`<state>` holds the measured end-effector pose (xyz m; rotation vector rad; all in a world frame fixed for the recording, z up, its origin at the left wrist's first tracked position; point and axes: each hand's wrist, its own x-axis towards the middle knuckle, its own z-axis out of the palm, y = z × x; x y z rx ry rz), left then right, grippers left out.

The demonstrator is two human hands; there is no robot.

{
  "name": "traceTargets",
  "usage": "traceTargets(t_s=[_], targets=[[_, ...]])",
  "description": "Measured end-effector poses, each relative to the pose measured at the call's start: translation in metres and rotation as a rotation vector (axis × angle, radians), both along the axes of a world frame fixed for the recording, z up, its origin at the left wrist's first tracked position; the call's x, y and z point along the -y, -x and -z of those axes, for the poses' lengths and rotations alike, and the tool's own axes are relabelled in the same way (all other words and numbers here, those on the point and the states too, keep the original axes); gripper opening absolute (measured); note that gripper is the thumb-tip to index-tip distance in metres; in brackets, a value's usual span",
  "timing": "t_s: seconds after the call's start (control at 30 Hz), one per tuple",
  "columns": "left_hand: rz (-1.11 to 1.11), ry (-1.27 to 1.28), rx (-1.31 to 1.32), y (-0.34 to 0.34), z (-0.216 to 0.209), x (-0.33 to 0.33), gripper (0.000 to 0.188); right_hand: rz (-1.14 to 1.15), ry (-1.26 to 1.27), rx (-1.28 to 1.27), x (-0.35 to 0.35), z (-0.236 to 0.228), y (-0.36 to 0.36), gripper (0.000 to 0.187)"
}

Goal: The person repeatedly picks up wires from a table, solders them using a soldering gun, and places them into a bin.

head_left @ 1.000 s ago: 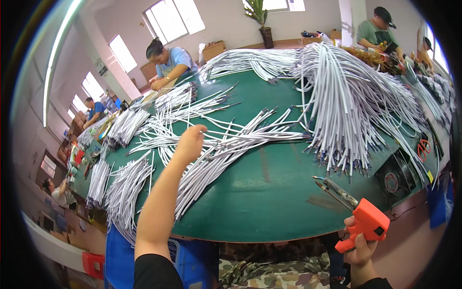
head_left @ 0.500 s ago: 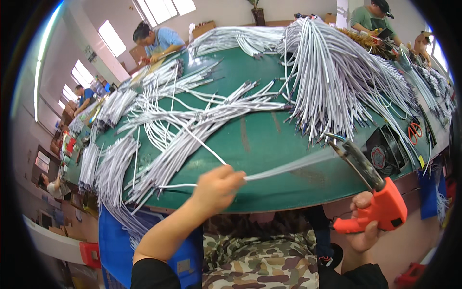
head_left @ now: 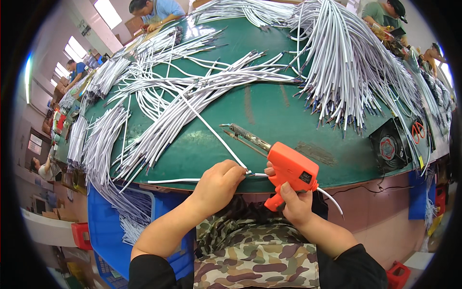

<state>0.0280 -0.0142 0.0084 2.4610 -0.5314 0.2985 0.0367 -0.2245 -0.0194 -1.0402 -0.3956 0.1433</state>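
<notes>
My left hand [head_left: 219, 182] is closed near the front edge of the green table, pinching white cables. One white cable [head_left: 216, 134] slants down from the pile to its fingertips, where a short stripped end shows. Another white cable [head_left: 173, 181] lies level to the left of the hand. My right hand [head_left: 296, 204] is wrapped around the handle of an orange soldering gun [head_left: 292, 166], whose dark tip points up and left above the table. Behind the gun passes a white cable [head_left: 332, 197], its free end hanging right; whether my right fingers also touch it is hidden.
White cable bundles [head_left: 211, 98] cover the table's left and middle; a large heap [head_left: 341, 67] stands at the right. A black fan [head_left: 389, 147] and red-handled scissors [head_left: 417, 130] lie right. A blue bin [head_left: 103, 212] holds cables below left. Other people work along the far side.
The soldering gun in my right hand has come left, close to my left hand, and its tip now points left. The cable that was blurred between my hands is now behind the gun.
</notes>
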Motion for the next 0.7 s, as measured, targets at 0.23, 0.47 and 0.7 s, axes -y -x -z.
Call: traceTargets(t_s=[0.23, 0.47, 0.7], targets=[[0.077, 0.412, -0.198, -0.004, 0.0, -0.016, 0.014, -0.041, -0.015, 0.016, -0.009, -0.001, -0.016, 0.039], [-0.287, 0.73, -0.711, 0.004, -0.006, -0.007, 0.011, -0.061, 0.058, 0.026, -0.01, -0.003, -0.026, 0.041], [-0.175, 0.414, -0.62, 0.003, -0.009, -0.009, 0.009, -0.148, 0.109, -0.102, -0.004, 0.0, -0.006, 0.041]])
